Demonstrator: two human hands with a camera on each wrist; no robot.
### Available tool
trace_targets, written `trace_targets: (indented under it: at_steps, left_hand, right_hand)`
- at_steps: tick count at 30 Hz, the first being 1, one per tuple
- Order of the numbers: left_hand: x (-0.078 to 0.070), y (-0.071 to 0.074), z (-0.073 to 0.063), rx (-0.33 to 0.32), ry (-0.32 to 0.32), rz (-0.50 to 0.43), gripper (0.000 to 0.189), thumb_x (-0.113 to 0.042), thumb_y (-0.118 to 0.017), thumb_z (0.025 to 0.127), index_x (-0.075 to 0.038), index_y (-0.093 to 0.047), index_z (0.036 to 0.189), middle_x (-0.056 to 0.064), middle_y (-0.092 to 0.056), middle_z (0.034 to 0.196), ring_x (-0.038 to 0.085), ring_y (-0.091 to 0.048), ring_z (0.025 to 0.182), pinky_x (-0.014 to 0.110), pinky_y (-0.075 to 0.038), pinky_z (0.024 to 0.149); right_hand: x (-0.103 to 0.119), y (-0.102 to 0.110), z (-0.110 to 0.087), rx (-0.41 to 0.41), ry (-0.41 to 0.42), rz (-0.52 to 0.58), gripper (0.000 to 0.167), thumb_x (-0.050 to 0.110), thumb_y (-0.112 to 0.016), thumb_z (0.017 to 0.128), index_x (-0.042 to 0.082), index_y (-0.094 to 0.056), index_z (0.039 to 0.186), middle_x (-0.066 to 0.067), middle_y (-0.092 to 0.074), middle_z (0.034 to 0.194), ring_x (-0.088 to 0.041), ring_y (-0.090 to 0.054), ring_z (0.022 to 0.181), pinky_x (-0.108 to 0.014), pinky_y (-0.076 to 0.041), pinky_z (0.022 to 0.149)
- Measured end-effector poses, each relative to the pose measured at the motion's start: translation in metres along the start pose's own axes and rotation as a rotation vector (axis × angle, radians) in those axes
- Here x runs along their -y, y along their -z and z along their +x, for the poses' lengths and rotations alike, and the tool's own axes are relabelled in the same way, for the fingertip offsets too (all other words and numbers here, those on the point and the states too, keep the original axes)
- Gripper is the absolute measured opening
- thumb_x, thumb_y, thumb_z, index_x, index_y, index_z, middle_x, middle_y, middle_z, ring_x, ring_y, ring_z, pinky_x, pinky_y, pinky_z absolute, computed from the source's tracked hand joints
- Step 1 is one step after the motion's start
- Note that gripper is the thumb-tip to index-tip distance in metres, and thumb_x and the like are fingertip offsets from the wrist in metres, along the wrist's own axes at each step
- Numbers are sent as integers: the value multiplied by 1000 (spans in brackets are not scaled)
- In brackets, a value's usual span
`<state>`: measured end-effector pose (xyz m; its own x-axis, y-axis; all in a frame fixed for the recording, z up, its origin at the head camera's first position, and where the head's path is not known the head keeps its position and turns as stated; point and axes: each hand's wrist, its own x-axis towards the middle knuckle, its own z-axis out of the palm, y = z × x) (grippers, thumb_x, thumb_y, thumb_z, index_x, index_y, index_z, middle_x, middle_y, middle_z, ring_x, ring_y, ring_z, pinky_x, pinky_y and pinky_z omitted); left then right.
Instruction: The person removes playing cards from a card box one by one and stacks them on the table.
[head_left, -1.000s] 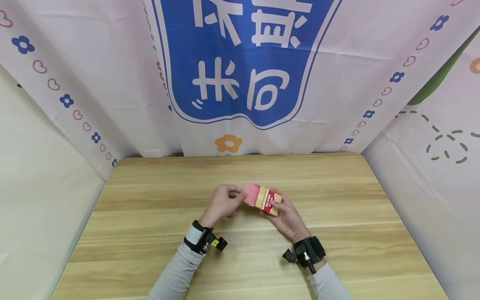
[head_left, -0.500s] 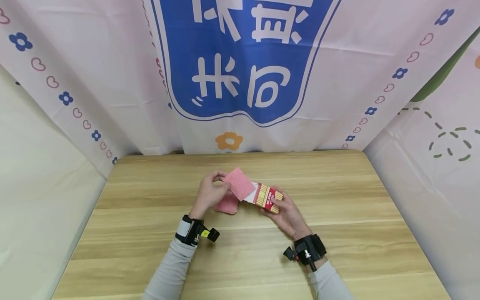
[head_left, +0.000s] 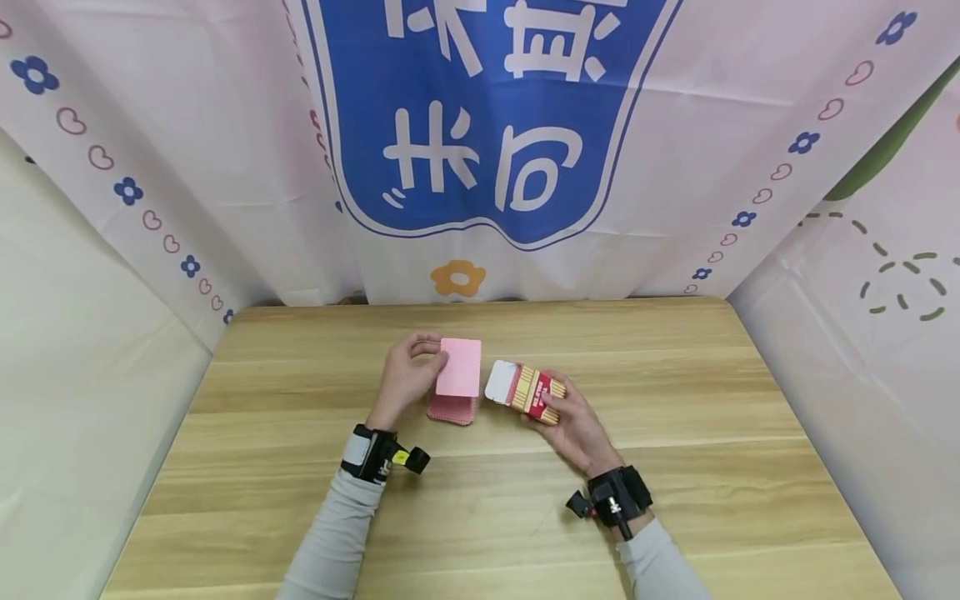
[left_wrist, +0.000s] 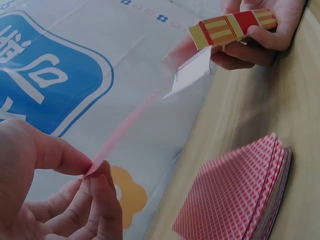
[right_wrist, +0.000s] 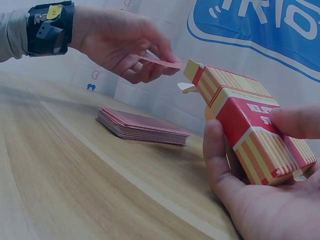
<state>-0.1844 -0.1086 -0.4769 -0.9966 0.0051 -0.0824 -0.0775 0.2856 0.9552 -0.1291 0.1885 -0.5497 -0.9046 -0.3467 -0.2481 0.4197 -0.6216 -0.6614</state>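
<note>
My left hand [head_left: 408, 371] pinches a pink-backed playing card [head_left: 459, 368] between thumb and fingers, its edge thin in the left wrist view. Under the card in the head view, a deck of red-and-white patterned cards [left_wrist: 230, 187] lies stacked on the table, apart from the fingers. My right hand [head_left: 576, 425] grips a red and yellow striped card box [right_wrist: 255, 125], thumb on its printed face. The box is tilted, its opened end toward the left hand, with a white flap [head_left: 501, 382] folded out. The inside of the box is hidden.
Both hands work over a wood-grain table [head_left: 675, 467]. A white cloth with a blue sign [head_left: 480, 125] hangs behind its far edge, and pale cloth walls flank it. Each wrist wears a strapped camera [head_left: 618, 500].
The left hand has drawn the card away from the box's opened end, leftward over the deck, and turned it. The box's white flap now shows fully. The right hand has barely moved.
</note>
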Motion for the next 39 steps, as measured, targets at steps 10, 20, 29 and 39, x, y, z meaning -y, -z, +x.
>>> trace_targets:
  at_steps: [10,20,29,39]
  left_hand:
    - [14,1,4,47,8,186,30,-20,-73,97,-12,-71,126,13,-72,121,32,-66,116,49,-52,101]
    - [19,-4,3,80,46,272,29,-15,-76,96,-8,-71,124,11,-72,114,24,-70,99,36,-57,83]
    - [17,-8,3,55,56,371,27,-13,-77,95,-8,-73,121,9,-74,109,23,-71,97,37,-57,82]
    - [22,-8,4,37,71,406,25,-13,-76,96,-8,-72,120,10,-74,110,23,-72,96,38,-60,83]
  right_hand:
    - [1,-2,-2,-14,-7,-3,46,0,-42,110,22,-42,151,-15,-37,160,-28,-60,133,-44,-54,110]
    - [0,-1,-3,-14,-17,-9,54,1,-42,111,18,-30,161,-16,-36,161,-28,-60,133,-42,-55,108]
    - [0,-3,-2,-15,-8,-7,48,1,-42,110,20,-39,154,-16,-37,160,-28,-60,132,-42,-55,107]
    - [1,-2,-2,-10,-15,-15,56,2,-43,110,17,-29,162,-15,-38,160,-28,-60,134,-43,-55,108]
